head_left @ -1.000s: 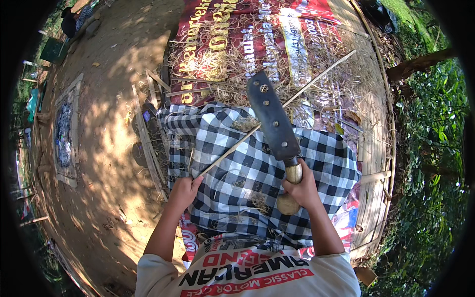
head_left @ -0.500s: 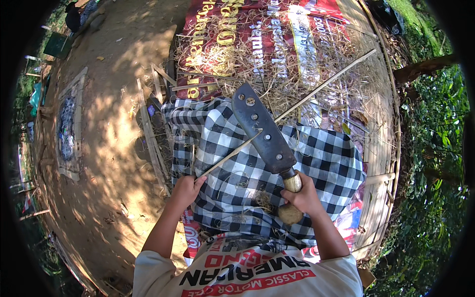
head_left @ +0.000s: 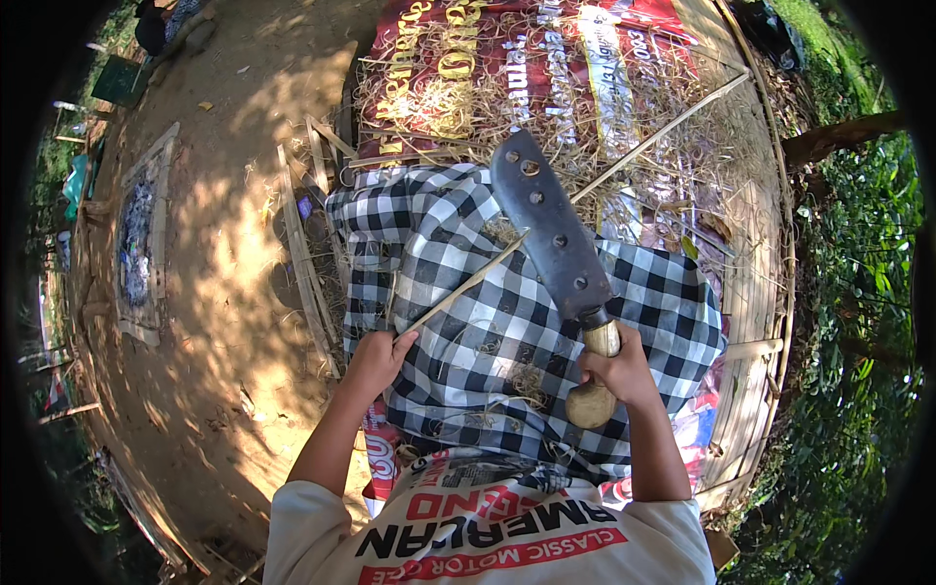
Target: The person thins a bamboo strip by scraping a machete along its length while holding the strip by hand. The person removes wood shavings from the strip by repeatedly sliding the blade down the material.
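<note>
Left hand (head_left: 377, 361) on a thin strip (head_left: 466, 290), right hand (head_left: 622, 368) on a broad knife (head_left: 573, 275)

The left hand is closed, and it pinches the lower part of the strip between thumb and fingers, above a black-and-white checked cloth (head_left: 507, 331). From there the strip runs slantwise up to the right, meets the dark blade (head_left: 548, 216), and shows again beyond it, over a red printed banner (head_left: 648, 14). How it passes at the blade, I cannot tell surely.

The right hand is wrapped round the pale handle (head_left: 602, 338), whose rounded end comes out below the fist. The blade points upward, leaning somewhat left, with round holes along it. Many curled shavings (head_left: 439, 117) lie on the banner. At left is sunlit earth (head_left: 234, 205); at right, green plants (head_left: 863, 283).
</note>
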### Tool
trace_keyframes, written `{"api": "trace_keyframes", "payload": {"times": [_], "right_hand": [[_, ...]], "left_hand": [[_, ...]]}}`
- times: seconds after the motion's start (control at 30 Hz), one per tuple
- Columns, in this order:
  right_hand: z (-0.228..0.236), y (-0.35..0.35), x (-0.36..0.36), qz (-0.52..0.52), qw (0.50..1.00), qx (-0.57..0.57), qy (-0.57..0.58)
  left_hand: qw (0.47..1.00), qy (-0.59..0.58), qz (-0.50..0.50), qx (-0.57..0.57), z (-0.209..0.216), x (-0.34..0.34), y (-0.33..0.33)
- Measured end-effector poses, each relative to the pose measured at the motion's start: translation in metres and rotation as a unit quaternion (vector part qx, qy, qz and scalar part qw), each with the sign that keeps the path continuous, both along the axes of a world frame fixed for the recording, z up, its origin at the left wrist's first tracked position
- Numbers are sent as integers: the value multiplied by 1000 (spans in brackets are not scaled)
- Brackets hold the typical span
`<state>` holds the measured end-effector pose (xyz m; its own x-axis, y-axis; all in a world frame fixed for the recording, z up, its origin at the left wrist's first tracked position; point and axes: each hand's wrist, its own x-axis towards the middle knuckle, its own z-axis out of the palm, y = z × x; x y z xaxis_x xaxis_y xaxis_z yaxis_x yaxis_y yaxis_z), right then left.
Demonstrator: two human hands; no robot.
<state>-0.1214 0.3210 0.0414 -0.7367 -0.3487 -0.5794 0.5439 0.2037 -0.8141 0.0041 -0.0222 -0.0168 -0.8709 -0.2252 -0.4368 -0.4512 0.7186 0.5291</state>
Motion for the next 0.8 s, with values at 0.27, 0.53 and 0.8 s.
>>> {"api": "trace_keyframes", "payload": {"times": [0.27,0.53,0.8], "right_hand": [[-10,-20,35,49,998,1,-40],[-27,-9,31,34,978,-107,-177],[-11,-17,22,-29,986,-112,-123]], "left_hand": [[999,27,-3,24,0,-3,-2],[1000,16,-10,-8,4,-4,3],[998,56,-3,-10,-6,2,3]]}}
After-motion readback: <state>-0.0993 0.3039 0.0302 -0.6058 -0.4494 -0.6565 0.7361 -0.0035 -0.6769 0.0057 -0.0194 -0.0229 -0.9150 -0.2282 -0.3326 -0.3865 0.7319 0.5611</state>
